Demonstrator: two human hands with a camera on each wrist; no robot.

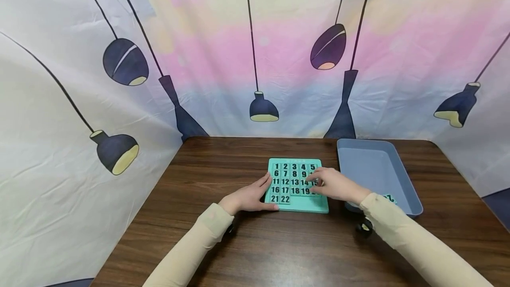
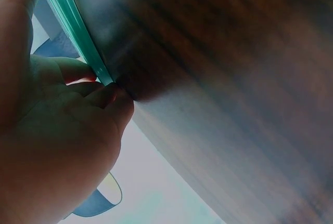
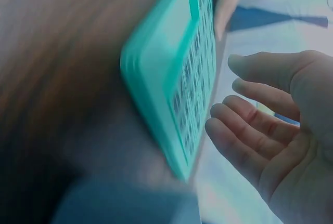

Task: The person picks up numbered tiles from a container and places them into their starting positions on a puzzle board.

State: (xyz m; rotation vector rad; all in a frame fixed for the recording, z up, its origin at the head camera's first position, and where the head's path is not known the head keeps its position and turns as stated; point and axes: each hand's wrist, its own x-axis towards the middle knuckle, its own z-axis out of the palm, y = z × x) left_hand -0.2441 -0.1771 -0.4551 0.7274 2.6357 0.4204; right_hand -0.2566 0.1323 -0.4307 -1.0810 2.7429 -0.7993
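Note:
A turquoise number board (image 1: 304,206) lies on the table with numbered tiles (image 1: 285,181) in rows. Its lowest row shows 21 and 22 at the left and bare board to the right. My left hand (image 1: 251,196) holds the board's near left corner, thumb at the front edge and fingers along the left side; the left wrist view shows fingertips against the board's rim (image 2: 78,29). Over the right-hand columns hovers my right hand (image 1: 336,184), covering some numbers. In the right wrist view its fingers (image 3: 255,125) are loosely bent, the thumb apart, nothing between them.
A blue-grey tray (image 1: 368,163) stands to the right of the board, with a turquoise numbered tile (image 1: 389,198) near its front end, partly behind the right sleeve. The brown wooden table (image 1: 215,163) reaches back to a cloth backdrop printed with lamps (image 1: 264,107).

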